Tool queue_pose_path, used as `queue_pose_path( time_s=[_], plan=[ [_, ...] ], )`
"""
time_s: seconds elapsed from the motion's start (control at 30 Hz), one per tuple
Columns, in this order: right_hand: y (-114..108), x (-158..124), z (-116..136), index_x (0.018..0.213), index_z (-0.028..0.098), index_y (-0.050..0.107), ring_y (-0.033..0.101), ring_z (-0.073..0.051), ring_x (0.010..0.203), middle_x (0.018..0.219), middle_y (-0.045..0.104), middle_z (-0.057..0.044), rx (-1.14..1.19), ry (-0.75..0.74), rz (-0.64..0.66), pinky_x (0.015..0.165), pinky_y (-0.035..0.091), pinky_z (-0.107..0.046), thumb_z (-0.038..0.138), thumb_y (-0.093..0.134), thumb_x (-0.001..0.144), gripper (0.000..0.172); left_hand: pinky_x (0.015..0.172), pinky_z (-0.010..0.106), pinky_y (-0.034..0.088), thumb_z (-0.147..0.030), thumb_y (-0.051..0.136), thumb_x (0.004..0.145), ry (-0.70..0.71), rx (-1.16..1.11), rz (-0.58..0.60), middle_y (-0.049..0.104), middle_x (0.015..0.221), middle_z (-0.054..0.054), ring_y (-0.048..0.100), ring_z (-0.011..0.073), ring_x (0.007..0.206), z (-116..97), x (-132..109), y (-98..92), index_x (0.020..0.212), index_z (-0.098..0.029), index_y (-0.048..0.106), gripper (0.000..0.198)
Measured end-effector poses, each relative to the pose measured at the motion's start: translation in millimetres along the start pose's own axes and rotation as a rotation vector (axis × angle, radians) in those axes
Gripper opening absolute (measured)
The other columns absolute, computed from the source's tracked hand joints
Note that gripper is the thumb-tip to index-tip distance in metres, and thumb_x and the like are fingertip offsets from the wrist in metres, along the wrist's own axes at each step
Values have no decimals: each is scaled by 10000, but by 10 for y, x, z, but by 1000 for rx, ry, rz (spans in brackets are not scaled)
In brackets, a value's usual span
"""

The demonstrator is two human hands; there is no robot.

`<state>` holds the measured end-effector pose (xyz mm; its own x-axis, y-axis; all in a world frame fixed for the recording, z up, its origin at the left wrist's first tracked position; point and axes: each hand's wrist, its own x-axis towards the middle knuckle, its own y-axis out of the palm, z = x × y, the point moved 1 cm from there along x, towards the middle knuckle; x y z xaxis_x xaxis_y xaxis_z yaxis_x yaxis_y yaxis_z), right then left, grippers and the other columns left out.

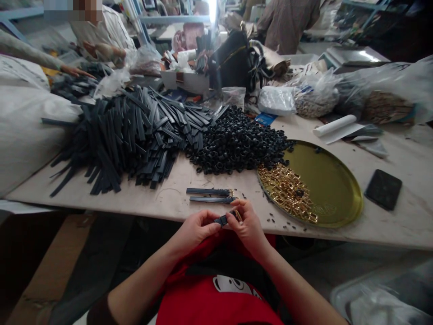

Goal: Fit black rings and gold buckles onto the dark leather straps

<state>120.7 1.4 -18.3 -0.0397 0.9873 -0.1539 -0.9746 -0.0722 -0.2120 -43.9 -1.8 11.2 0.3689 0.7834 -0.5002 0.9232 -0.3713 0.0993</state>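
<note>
Just off the table's front edge, my left hand (199, 225) and my right hand (246, 223) pinch a dark strap (222, 220) between them. A gold buckle (238, 215) shows at the strap's right end, by my right fingers. Two finished-looking dark straps with gold buckles (209, 192) lie side by side on the table, right beyond my hands. To the right, a heap of gold buckles (287, 189) rests on the left part of a round gold tray (338, 180). Farther back are a pile of small black loops (237, 140) and a large heap of loose dark strips (135, 131).
A black phone (384, 189) lies right of the tray. White sacks (27, 131) bulge at the left edge. A black bag (230, 63), a box (184, 81) and plastic-wrapped bundles (277, 100) stand at the back. Other people (104, 34) are across the table.
</note>
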Motion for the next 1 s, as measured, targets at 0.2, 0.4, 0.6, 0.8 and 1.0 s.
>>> queue_pose_path(
  time_s=[0.2,0.4,0.6,0.8,1.0],
  plan=[
    [-34,-64,-41,798,196,502,420,-105,562,623,479,40,-232,-59,329,532,317,-229,285,480,804,92,621,236,429,-278,663,671,-108,-107,54,640,726,25,572,117,631,135,79,40,868,-99,579,279],
    [-40,-183,-12,832,188,479,443,-108,611,698,517,18,-299,-125,455,572,337,-232,276,421,846,106,526,191,387,-259,682,659,-168,-153,47,634,666,7,559,89,553,218,-4,98,812,-119,545,249],
    [-18,-257,-82,804,190,451,399,-109,584,645,442,34,-167,-72,387,554,329,-234,319,423,850,139,589,195,423,-244,659,695,-126,-191,143,666,801,40,603,99,651,208,-124,77,957,-122,581,300],
    [-38,-409,-70,810,185,458,417,-115,634,697,475,15,-133,-127,428,595,338,-242,350,405,866,182,662,229,476,-276,668,697,-173,-222,90,659,809,31,606,95,656,208,-230,147,911,-121,565,284],
    [49,-497,-84,800,191,446,384,-101,543,609,412,41,51,-5,327,512,327,-223,426,402,858,246,524,185,431,-378,574,761,-179,-46,130,628,720,10,573,77,556,185,-272,142,872,-124,542,279]
  ],
)
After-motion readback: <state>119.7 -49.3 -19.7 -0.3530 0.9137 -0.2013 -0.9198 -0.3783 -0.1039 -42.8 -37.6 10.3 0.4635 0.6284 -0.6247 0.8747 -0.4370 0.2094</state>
